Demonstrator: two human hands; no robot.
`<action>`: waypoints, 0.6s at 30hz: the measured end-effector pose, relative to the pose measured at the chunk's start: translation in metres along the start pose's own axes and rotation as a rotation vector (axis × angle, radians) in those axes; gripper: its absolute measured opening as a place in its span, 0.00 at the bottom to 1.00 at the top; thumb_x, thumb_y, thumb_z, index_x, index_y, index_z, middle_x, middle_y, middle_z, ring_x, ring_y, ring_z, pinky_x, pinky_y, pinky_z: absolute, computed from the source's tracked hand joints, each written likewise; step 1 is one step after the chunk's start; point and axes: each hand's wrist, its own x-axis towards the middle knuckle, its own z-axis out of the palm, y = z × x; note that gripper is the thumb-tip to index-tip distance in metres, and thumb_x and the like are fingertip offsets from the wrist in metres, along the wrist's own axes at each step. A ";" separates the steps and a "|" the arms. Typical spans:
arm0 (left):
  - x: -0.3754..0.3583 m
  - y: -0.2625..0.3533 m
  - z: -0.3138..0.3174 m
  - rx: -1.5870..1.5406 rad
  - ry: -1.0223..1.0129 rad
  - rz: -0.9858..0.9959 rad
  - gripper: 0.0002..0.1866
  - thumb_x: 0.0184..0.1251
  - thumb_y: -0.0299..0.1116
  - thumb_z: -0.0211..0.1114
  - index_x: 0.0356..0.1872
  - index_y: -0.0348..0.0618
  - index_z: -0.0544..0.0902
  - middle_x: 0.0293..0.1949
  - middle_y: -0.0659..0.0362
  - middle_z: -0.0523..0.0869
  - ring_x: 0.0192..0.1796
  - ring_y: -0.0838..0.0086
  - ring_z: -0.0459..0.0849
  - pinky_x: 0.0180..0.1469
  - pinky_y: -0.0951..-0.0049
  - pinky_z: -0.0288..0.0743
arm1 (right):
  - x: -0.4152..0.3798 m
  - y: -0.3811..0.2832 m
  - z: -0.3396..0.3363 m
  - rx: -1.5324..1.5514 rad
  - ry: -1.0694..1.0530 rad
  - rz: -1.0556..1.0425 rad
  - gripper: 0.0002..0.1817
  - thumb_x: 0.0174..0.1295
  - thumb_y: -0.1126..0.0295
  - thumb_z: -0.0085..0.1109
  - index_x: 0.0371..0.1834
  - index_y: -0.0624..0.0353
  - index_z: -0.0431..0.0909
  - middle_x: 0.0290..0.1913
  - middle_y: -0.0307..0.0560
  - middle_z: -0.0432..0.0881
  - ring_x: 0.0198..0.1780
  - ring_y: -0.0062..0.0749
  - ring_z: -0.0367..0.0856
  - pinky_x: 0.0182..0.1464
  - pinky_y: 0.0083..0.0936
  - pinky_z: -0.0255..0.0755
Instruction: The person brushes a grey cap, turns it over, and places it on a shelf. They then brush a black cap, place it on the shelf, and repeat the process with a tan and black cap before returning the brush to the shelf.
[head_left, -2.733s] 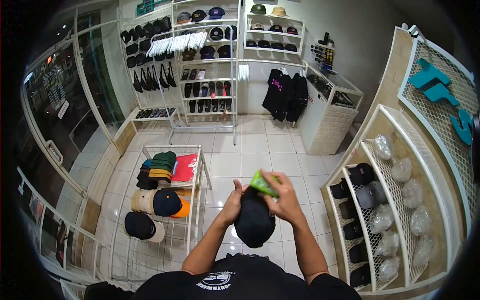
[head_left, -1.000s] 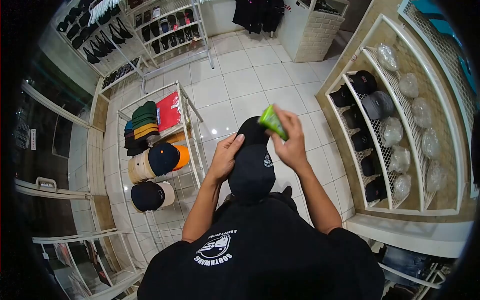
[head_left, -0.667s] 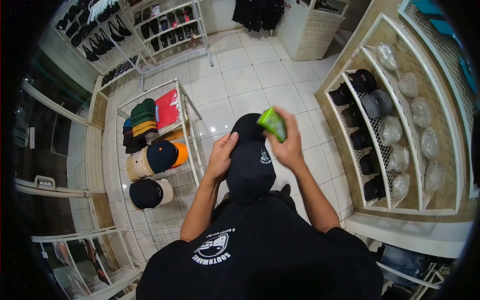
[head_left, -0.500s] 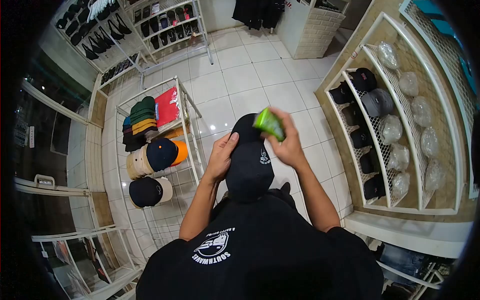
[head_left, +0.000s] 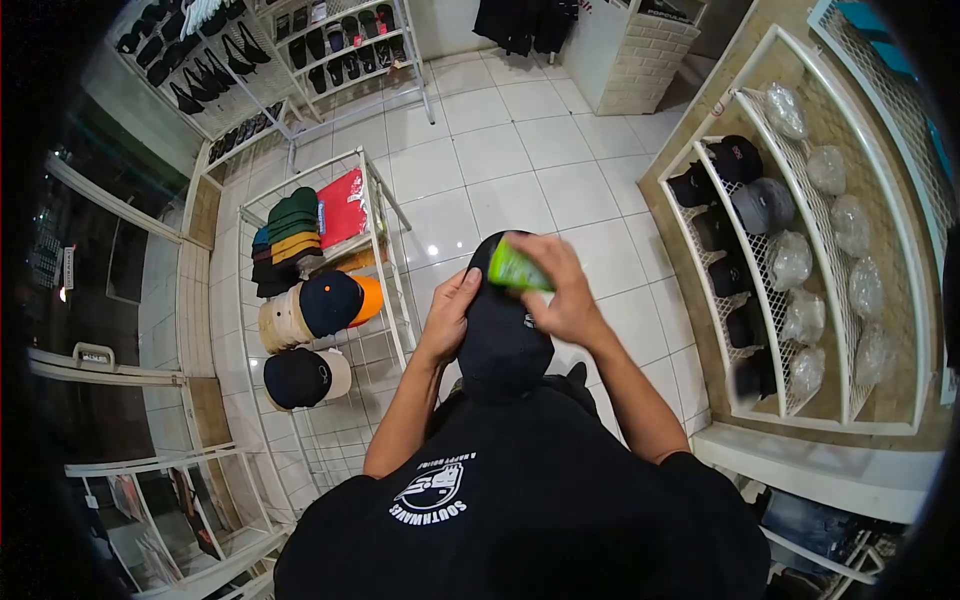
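Note:
A black baseball cap [head_left: 503,350] with a small white emblem is held in front of my chest, its brim pointing away from me. My left hand [head_left: 450,312] grips the left edge of the cap near the brim, thumb on top. In my right hand [head_left: 568,290] is a small bright green block-shaped object [head_left: 518,268], blurred by motion, whose exact kind does not show. It lies over the brim and hides part of it. My right fingers also cover part of the emblem.
To the left, a white wire rack [head_left: 392,285] carries stacked caps [head_left: 332,305], folded beanies [head_left: 293,222] and a red packet [head_left: 342,205]. On the right, a slanted wall shelf [head_left: 735,270] holds caps and clear plastic-wrapped forms [head_left: 803,317]. Shoe shelves stand at the back.
My right hand has moved left with the green object, from the brim's right side onto its middle. My left hand keeps its hold on the cap. The whole view has shifted slightly.

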 end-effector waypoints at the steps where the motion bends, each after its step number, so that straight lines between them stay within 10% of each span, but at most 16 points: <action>1: 0.000 0.001 0.001 0.019 -0.003 -0.026 0.21 0.86 0.41 0.51 0.60 0.32 0.80 0.49 0.60 0.87 0.47 0.80 0.86 0.50 0.78 0.82 | 0.006 0.013 0.003 0.039 0.162 0.121 0.35 0.53 0.77 0.68 0.69 0.53 0.75 0.58 0.54 0.78 0.62 0.51 0.75 0.67 0.43 0.67; 4: 0.000 0.003 0.003 0.058 -0.001 -0.023 0.21 0.86 0.42 0.51 0.59 0.32 0.80 0.49 0.60 0.87 0.47 0.82 0.86 0.51 0.78 0.82 | 0.014 0.016 0.006 0.082 0.382 0.315 0.37 0.50 0.78 0.67 0.69 0.49 0.76 0.58 0.52 0.78 0.61 0.50 0.75 0.66 0.42 0.66; 8: 0.003 0.000 -0.001 0.064 0.013 0.011 0.21 0.86 0.42 0.51 0.58 0.33 0.81 0.48 0.60 0.88 0.47 0.82 0.85 0.51 0.79 0.81 | 0.008 -0.005 0.000 -0.053 0.020 -0.023 0.35 0.55 0.77 0.68 0.71 0.51 0.75 0.58 0.54 0.78 0.60 0.53 0.75 0.64 0.42 0.68; 12: 0.002 0.003 -0.004 0.075 0.003 0.011 0.22 0.86 0.43 0.50 0.60 0.33 0.80 0.50 0.60 0.87 0.48 0.81 0.86 0.51 0.77 0.81 | 0.014 0.028 0.006 0.091 0.322 0.261 0.40 0.46 0.78 0.67 0.70 0.49 0.76 0.59 0.51 0.78 0.60 0.51 0.76 0.66 0.44 0.67; 16: 0.000 0.002 -0.011 0.039 0.024 0.038 0.22 0.86 0.42 0.50 0.62 0.32 0.79 0.52 0.58 0.87 0.49 0.79 0.86 0.53 0.76 0.81 | 0.000 -0.003 0.007 0.081 -0.075 -0.022 0.40 0.46 0.79 0.68 0.69 0.51 0.74 0.59 0.53 0.78 0.62 0.52 0.75 0.68 0.41 0.67; 18: -0.005 0.006 -0.013 0.050 -0.001 0.018 0.22 0.86 0.42 0.50 0.63 0.32 0.78 0.53 0.58 0.87 0.50 0.79 0.86 0.54 0.76 0.81 | 0.006 0.022 0.012 0.120 0.193 0.033 0.39 0.47 0.80 0.68 0.70 0.54 0.73 0.59 0.54 0.78 0.62 0.52 0.76 0.68 0.41 0.68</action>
